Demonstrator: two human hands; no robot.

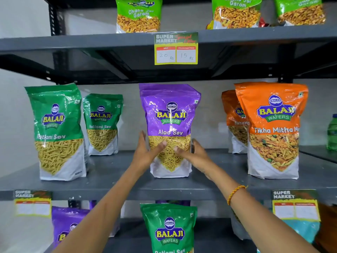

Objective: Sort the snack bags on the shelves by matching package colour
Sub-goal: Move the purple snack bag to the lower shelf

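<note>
Purple Aloo Sev bag (170,128) upright on middle shelf (113,172), clasped low (both sides) between left hand (145,154) and right hand (194,155). Green Ratlami Sev bags (56,132) left of grip, orange Tikha Mitha bags (273,130) right.

grey shelf (116,172), standing snack bags (58,132)

Middle shelf (116,172): Aloo Sev bag (170,114) upright at centre, left hand (145,152) and right hand (195,154) on its lower sides. Two Ratlami Sev bags (56,125) stand left; two Tikha Mitha bags (273,125) right, one behind the other. Price tag (176,49) hangs above.
</note>
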